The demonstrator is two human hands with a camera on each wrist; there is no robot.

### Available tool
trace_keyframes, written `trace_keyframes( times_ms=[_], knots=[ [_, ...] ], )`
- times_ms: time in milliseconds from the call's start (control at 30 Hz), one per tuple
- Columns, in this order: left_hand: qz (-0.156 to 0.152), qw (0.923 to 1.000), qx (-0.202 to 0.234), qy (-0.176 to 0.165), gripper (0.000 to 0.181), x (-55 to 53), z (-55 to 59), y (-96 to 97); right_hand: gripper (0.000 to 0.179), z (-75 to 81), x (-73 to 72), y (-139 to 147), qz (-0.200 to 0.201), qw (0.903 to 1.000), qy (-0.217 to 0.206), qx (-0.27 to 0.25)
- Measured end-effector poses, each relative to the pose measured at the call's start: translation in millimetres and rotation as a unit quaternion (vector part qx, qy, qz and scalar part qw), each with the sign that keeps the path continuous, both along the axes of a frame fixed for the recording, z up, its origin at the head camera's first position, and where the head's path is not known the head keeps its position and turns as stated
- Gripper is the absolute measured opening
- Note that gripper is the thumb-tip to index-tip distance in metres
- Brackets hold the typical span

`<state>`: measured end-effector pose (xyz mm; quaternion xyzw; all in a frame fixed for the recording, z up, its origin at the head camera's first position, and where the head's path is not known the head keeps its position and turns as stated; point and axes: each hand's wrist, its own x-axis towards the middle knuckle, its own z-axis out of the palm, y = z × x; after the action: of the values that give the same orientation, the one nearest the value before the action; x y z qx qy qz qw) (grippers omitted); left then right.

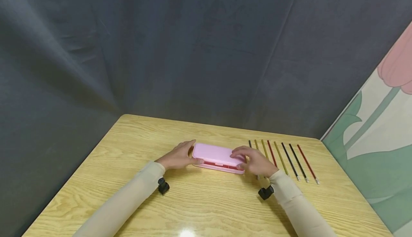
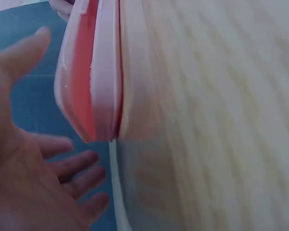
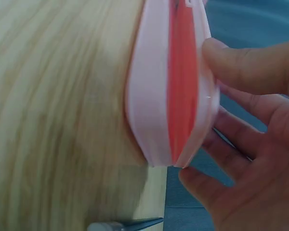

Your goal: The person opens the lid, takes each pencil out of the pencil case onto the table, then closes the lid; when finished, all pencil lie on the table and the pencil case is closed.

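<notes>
A pink pencil case lies on the wooden table with its lid slightly raised. Along the front a red inside shows in the gap. My right hand grips the lid at the right end, thumb at the front edge and fingers spread over the top. At the left end is my left hand, thumb and fingers apart around the corner. The left wrist view shows its fingers loosely extended, with space between them and the case.
Several pencils lie in a spaced row right of the case, among them a red pencil, a dark pencil and a yellow pencil. A dark curtain hangs behind the table; a flower-patterned panel stands at the right.
</notes>
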<state>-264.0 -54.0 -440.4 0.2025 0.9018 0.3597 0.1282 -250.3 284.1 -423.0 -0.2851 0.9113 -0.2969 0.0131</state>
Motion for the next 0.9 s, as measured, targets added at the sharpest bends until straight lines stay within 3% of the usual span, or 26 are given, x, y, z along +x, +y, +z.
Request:
trace_keyframes(
  times_ms=[167,267,467,700,900],
  knots=[
    [-0.055,0.9982,0.003,0.023,0.071,1.8,4.0,2.4,0.036,-2.5,3.0,-1.3,-0.001,0.9998,0.01,0.02],
    [-0.071,0.9967,-0.01,0.037,0.061,4.7,7.0,4.3,0.036,-3.7,3.2,-0.6,-0.006,0.9999,-0.004,0.014],
    [-0.069,0.9954,-0.041,0.054,0.056,7.3,9.5,5.1,0.036,-5.2,2.2,-2.7,-0.001,0.9999,-0.008,0.006],
    [-0.074,0.9895,-0.088,0.087,0.058,5.9,9.0,3.0,0.035,-11.4,-3.1,-5.3,0.013,0.9996,0.024,0.01],
    [-0.073,0.9879,-0.096,0.098,0.058,3.6,7.3,2.0,0.035,-15.0,-5.8,-5.8,0.02,0.9989,0.043,0.007]
  ],
)
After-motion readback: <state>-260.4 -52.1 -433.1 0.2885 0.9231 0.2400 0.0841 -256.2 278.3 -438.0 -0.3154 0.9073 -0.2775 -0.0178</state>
